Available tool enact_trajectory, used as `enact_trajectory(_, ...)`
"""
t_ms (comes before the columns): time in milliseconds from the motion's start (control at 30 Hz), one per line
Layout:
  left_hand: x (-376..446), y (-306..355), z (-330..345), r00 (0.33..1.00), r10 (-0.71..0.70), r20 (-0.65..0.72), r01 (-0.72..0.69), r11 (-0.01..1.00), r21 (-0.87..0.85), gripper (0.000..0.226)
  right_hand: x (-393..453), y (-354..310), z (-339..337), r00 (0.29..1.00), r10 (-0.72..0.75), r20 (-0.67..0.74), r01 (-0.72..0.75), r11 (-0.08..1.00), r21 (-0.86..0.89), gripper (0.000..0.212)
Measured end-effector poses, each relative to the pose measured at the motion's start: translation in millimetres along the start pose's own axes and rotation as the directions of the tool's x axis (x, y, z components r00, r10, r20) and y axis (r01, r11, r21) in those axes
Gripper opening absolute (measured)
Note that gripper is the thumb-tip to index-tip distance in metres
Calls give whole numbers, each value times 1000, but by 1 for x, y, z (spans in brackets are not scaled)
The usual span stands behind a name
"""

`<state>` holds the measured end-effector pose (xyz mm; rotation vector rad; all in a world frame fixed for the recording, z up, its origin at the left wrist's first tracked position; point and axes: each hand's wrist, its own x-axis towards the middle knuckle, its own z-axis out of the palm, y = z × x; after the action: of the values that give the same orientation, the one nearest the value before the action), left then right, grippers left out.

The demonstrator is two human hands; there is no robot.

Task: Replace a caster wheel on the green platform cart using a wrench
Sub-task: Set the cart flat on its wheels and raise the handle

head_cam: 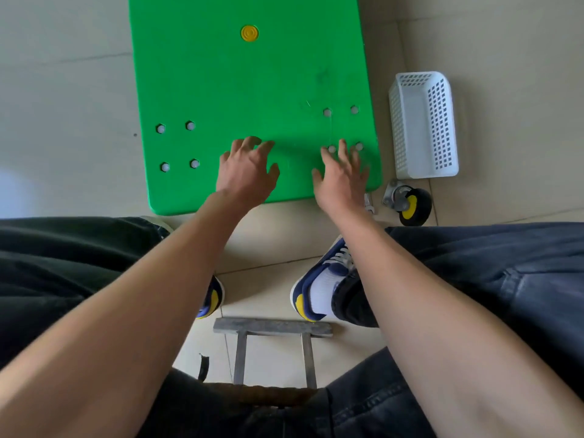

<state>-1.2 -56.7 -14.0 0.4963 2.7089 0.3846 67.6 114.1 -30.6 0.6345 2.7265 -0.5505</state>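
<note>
Item 1: flat green plastic platform cart (252,99), deck up on the tiled floor, 2 clusters of 4 bolt heads near its near edge. I judge it stiff, light, slick; best gripped at the near edge.

Item 2: my left hand (246,175) and right hand (341,178), fingers spread over the deck, holding nothing.

Item 3: loose black-and-yellow caster wheel (410,202) off the near right corner, beside a white perforated plastic basket (423,124).

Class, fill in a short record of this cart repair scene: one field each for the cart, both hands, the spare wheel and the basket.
cart: green platform cart lying flat on the floor, bolt heads showing
left hand: open over the deck, holding nothing
right hand: open near the right bolts
caster wheel: loose on floor by the cart's corner
basket: white, right of cart
</note>
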Motion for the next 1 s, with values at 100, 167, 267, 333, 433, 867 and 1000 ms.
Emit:
enact_trajectory(100, 34, -4, -2, 999, 24, -35, -25, 999, -38, 50, 30, -6, -3, 997, -35, -68, 36, 999, 9, 52)
enact_trajectory(167, 63, -9, -3, 998, 27, -56, -30, 998, -62, 49, 58, -13, -4, 992, -47, -113, 50, 999, 21, 50)
enact_trajectory(267, 109, -14, -8, 998, 31, -60, -35, 997, -66, 50, 101, -27, -8, 987, -50, -152, 57, 998, 40, 47)
enact_trajectory(333, 129, -18, -18, 998, 45, -39, -47, 997, -54, 50, 121, -38, -13, 989, -57, -139, 63, 997, 41, 45)
enact_trajectory(433, 139, -22, -46, 999, 32, 38, -31, 999, -22, 52, 131, -57, -30, 995, -87, -55, 89, 996, 33, 44)
enact_trajectory(867, 66, 55, -300, 960, -1, 280, -6, 1000, 25, 55, 43, -157, -274, 987, -120, 107, 112, 991, 79, 37)
enact_trajectory(1000, 45, 86, -379, 962, -7, 273, 0, 1000, 26, 54, 15, -178, -352, 981, -101, 166, 84, 991, 103, 37)
